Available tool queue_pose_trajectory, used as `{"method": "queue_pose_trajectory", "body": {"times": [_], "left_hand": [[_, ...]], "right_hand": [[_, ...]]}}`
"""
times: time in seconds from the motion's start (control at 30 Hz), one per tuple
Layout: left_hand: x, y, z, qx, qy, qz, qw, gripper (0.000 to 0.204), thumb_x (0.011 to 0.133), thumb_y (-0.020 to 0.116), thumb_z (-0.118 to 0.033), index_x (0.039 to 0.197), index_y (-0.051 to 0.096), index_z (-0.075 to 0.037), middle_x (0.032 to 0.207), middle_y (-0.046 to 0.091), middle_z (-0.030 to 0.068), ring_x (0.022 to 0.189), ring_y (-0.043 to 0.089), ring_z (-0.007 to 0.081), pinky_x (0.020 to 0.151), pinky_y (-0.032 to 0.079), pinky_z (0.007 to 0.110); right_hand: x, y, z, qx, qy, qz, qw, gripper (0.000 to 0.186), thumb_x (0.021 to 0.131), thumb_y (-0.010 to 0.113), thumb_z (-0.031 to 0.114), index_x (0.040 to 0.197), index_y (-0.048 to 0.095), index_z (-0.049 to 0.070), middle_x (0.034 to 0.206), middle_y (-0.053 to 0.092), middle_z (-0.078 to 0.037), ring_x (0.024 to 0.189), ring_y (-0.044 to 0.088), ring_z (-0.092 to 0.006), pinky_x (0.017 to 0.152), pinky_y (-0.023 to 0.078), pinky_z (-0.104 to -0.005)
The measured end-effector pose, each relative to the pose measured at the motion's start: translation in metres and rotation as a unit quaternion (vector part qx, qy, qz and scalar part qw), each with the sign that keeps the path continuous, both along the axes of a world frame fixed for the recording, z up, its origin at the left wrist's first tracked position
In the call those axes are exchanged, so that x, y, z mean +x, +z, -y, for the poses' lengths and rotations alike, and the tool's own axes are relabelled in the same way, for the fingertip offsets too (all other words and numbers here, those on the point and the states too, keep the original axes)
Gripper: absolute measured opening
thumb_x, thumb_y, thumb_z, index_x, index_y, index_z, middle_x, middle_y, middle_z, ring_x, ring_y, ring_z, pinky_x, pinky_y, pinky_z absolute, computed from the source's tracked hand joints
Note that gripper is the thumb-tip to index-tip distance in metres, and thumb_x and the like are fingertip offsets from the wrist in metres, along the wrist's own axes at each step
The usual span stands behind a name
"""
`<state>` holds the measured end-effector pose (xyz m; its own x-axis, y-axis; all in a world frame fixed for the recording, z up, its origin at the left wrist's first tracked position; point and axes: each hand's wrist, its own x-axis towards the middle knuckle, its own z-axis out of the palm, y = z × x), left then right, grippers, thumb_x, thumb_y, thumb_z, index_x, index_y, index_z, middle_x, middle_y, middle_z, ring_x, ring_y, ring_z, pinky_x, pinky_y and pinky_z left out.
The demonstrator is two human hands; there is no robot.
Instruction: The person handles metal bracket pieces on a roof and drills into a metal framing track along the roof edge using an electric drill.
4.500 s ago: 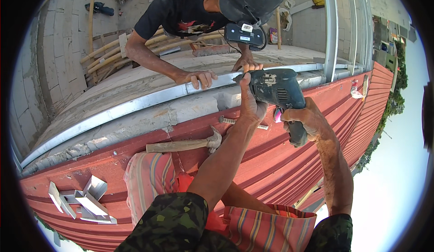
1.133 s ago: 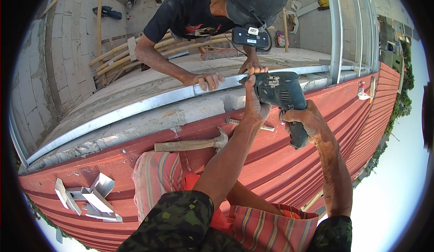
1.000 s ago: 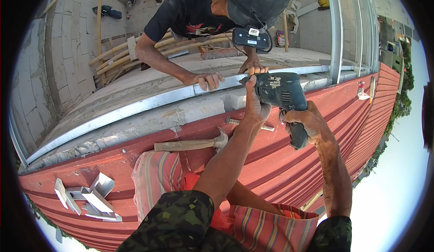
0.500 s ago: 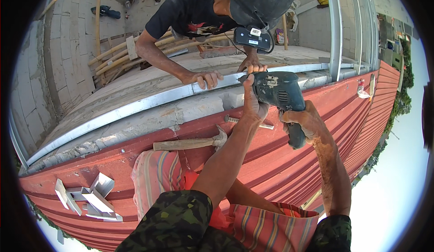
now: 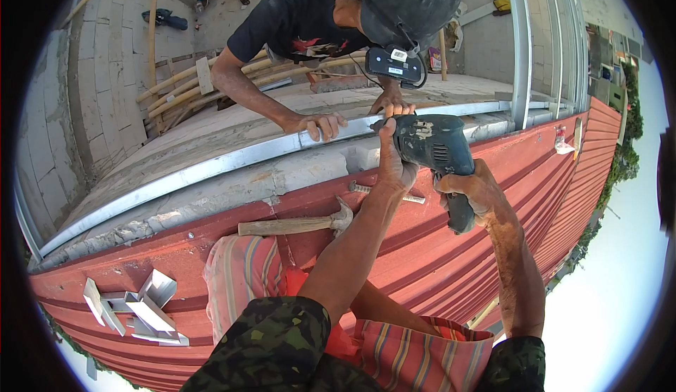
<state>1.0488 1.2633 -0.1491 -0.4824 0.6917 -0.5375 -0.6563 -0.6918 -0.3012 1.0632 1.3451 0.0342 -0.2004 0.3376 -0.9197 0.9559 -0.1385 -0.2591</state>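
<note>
My right hand [image 5: 473,189] is wrapped round the handle of a dark teal power drill [image 5: 440,146], held level with its nose toward the left. My left hand [image 5: 396,161] grips the drill's front end from below, thumb up along its near side; some of its fingers are hidden. The drill's tip meets or hangs just over a long silver metal channel [image 5: 239,158] lying along the top of the block wall [image 5: 260,181]; exact contact is hidden. A co-worker's hand [image 5: 320,126] presses on the channel left of the drill, and that person's other hand [image 5: 394,103] is beside the drill's nose.
A claw hammer [image 5: 289,225] with a wooden handle and a bolt [image 5: 359,187] lie on the red ridged metal roof [image 5: 422,251]. Cut metal channel pieces [image 5: 151,309] rest at the lower left. Upright metal studs [image 5: 521,54] stand at the right. Bamboo poles [image 5: 176,96] lie beyond the wall.
Very little differs. The drill has dipped slightly at its rear, and the co-worker's head has shifted a touch to the right. Both my hands keep their hold.
</note>
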Motion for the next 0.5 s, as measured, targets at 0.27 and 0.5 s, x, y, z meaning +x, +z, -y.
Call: {"method": "queue_pose_trajectory", "body": {"times": [0.27, 0.5], "left_hand": [[-0.0039, -0.0015, -0.0018, 0.002, 0.047, -0.010, 0.999, 0.049, 0.083, 0.072, -0.038, 0.121, 0.051, -0.015, 0.117, 0.052, -0.0007, 0.128, 0.044, 0.0181, 0.116, 0.032, 0.037], [-0.0035, 0.0015, -0.0005, 0.011, 0.023, 0.012, 1.000, 0.049, 0.083, 0.071, -0.040, 0.120, 0.052, -0.015, 0.120, 0.054, -0.0001, 0.127, 0.047, 0.0178, 0.112, 0.038, 0.038]], "right_hand": [[-0.0059, 0.0034, 0.0066, 0.005, 0.004, 0.004, 1.000, 0.026, 0.068, 0.068, 0.016, 0.085, 0.064, -0.003, 0.067, 0.060, -0.009, 0.057, 0.058, -0.0173, 0.053, 0.048, -0.0324], [-0.0073, 0.0043, 0.0047, 0.009, 0.011, 0.005, 1.000, 0.027, 0.068, 0.068, 0.017, 0.086, 0.064, -0.003, 0.068, 0.060, -0.009, 0.057, 0.058, -0.0173, 0.053, 0.048, -0.0324]]}}
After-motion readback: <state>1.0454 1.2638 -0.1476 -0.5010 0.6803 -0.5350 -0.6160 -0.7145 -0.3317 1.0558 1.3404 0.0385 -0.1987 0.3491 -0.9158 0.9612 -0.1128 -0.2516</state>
